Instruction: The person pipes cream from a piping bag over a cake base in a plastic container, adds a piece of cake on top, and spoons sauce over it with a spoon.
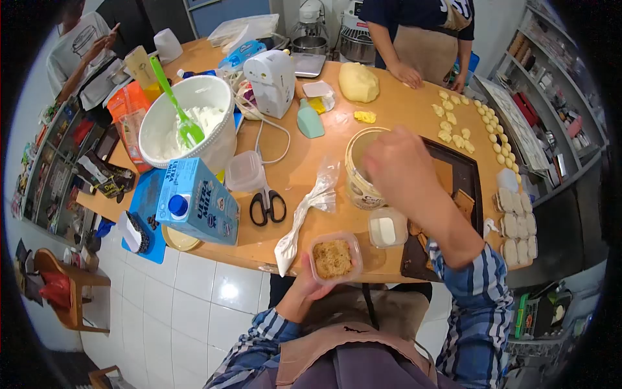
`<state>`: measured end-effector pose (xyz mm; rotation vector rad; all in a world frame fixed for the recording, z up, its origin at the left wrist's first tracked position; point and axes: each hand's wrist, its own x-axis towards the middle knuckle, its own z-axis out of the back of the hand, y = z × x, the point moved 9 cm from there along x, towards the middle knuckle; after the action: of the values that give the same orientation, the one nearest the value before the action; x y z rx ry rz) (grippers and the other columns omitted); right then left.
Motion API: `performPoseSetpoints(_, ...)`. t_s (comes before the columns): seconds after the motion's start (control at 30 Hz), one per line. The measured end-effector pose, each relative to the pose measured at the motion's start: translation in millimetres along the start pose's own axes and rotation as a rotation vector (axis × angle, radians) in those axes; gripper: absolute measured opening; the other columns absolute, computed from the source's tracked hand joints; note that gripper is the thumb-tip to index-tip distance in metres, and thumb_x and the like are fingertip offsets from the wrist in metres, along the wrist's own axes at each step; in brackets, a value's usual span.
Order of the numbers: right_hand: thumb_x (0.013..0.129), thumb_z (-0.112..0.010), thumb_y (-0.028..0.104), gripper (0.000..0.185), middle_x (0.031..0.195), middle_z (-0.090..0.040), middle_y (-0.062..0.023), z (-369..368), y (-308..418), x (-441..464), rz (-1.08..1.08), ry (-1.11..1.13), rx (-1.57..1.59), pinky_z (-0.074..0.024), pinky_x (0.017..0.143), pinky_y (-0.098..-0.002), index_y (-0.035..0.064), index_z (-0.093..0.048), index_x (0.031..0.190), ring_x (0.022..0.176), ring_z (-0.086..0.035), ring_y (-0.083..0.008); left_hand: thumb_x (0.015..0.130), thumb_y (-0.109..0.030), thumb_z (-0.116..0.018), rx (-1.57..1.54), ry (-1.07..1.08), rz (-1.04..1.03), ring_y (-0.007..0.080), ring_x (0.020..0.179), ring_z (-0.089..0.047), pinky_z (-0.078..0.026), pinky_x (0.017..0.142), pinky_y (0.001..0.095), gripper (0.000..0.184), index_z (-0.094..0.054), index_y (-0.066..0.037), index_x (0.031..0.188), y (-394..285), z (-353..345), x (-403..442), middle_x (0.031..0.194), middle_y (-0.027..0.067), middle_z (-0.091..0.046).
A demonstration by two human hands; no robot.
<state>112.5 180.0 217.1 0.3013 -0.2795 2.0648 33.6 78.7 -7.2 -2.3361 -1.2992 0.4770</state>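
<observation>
My left hand (310,283) holds a small clear plastic container (334,258) of brown crumbs at the table's front edge. My right hand (400,160) is over the mouth of a round tub (360,187); its fingers point down into the opening and are hidden. Right of the crumbs stands another small clear container (387,228) with something white inside. A filled piping bag (304,217) lies to the left, beside black-handled scissors (267,206). Behind my right forearm is a dark baking tray (470,170) with brown pieces on it.
A blue milk carton (197,204) and a white bowl (214,97) with a green spatula (188,126) stand left. A dough lump (358,82), dough pieces (447,117) and dough balls (499,139) lie toward the back and right. A co-worker's hand (407,74) rests at the far edge.
</observation>
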Motion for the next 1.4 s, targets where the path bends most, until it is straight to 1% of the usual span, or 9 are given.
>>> performPoseSetpoints(0.13, 0.078, -0.058, 0.010, 0.013, 0.082, -0.062, -0.0173, -39, 44, -15, -0.034, 0.372, 0.355, -0.0461, 0.075, -0.0420, 0.0006, -0.062, 0.086, 0.087, -0.058, -0.0351, 0.058, -0.084, -0.048, 0.138, 0.314, -0.148, 0.0263, 0.093, -0.059, -0.055, 0.068, 0.0365, 0.109, -0.039, 0.001, 0.125, -38, -16, -39, 0.109, 0.0163, -0.055)
performPoseSetpoints(0.23, 0.080, -0.056, 0.010, 0.025, 0.090, -0.062, -0.0215, -81, 57, -20, -0.043, 0.651, 0.476, -0.0462, 0.077, -0.0444, -0.0010, -0.057, 0.103, 0.091, -0.058, -0.0386, 0.061, -0.079, -0.053, 0.045, 0.140, -0.250, 0.0291, 0.093, -0.057, -0.056, 0.063, 0.0367, 0.105, -0.037, 0.001, 0.126, -69, -4, -68, 0.110, 0.0177, -0.053)
performPoseSetpoints(0.33, 0.076, -0.048, -0.002, 0.039, 0.096, -0.061, -0.0265, -116, 75, -17, 0.099, 0.487, 0.613, -0.0508, 0.070, -0.0434, -0.0027, -0.053, 0.115, 0.087, -0.061, -0.0392, 0.057, -0.082, -0.053, -0.175, -0.103, -0.393, 0.0284, 0.083, -0.060, -0.055, 0.063, 0.0357, 0.109, -0.040, 0.004, 0.122, -95, 14, -89, 0.102, 0.0178, -0.055)
performPoseSetpoints(0.53, 0.076, -0.055, 0.010, 0.038, 0.080, -0.063, -0.0206, -156, 114, -24, -0.055, 0.878, 0.790, -0.0485, 0.068, -0.0388, 0.0007, -0.052, 0.113, 0.079, -0.062, -0.0342, 0.068, -0.070, -0.058, -0.167, 0.050, -0.559, 0.0394, 0.112, -0.047, -0.054, 0.080, 0.0459, 0.101, -0.024, -0.005, 0.137, -120, 32, -109, 0.129, 0.0231, -0.038)
performPoseSetpoints(0.73, 0.074, -0.059, 0.007, 0.021, 0.075, -0.062, -0.0168, -136, 105, -20, 0.097, 0.402, 0.825, -0.0478, 0.060, -0.0348, 0.0015, -0.057, 0.094, 0.067, -0.063, -0.0268, 0.081, -0.054, -0.052, -0.170, -0.091, -0.582, 0.0430, 0.118, -0.043, -0.052, 0.084, 0.0472, 0.080, -0.026, -0.005, 0.138, -125, 34, -122, 0.131, 0.0209, -0.039)
performPoseSetpoints(0.8, 0.074, -0.056, 0.007, 0.024, 0.084, -0.062, -0.0216, -100, 95, -28, 0.012, 0.439, 0.860, -0.0483, 0.068, -0.0398, 0.0008, -0.059, 0.096, 0.076, -0.061, -0.0370, 0.082, -0.050, -0.050, -0.140, -0.162, -0.590, 0.0416, 0.115, -0.046, -0.052, 0.084, 0.0479, 0.074, -0.029, -0.004, 0.136, -127, 35, -124, 0.128, 0.0179, -0.044)
performPoseSetpoints(1.07, 0.075, -0.060, 0.009, 0.027, 0.087, -0.063, -0.0195, 24, 68, -73, 0.005, -0.105, 0.951, -0.0502, 0.069, -0.0367, -0.0011, -0.058, 0.100, 0.077, -0.063, -0.0329, 0.081, -0.051, -0.048, -0.118, -0.116, -0.506, 0.0344, 0.108, -0.053, -0.054, 0.082, 0.0451, 0.070, -0.035, -0.005, 0.133, -112, 21, -103, 0.123, 0.0161, -0.048)
performPoseSetpoints(1.2, 0.077, -0.066, 0.006, 0.024, 0.089, -0.064, -0.0164, 23, 46, -112, -0.247, -0.373, 1.024, -0.0508, 0.069, -0.0295, -0.0036, -0.059, 0.098, 0.079, -0.065, -0.0200, 0.081, -0.050, -0.048, -0.048, -0.128, -0.467, 0.0293, 0.102, -0.056, -0.054, 0.077, 0.0410, 0.067, -0.039, -0.006, 0.130, -98, 6, -87, 0.117, 0.0145, -0.052)
performPoseSetpoints(1.4, 0.085, -0.056, -0.004, 0.018, 0.097, -0.062, -0.0170, 28, 3, -185, -0.622, -0.792, 1.251, -0.0520, 0.074, -0.0283, -0.0040, -0.053, 0.102, 0.085, -0.064, -0.0205, 0.085, -0.048, -0.041, 0.143, -0.240, -0.196, 0.0269, 0.102, -0.058, -0.050, 0.080, 0.0387, 0.058, -0.043, -0.007, 0.127, -48, 1, -52, 0.119, 0.0114, -0.054)
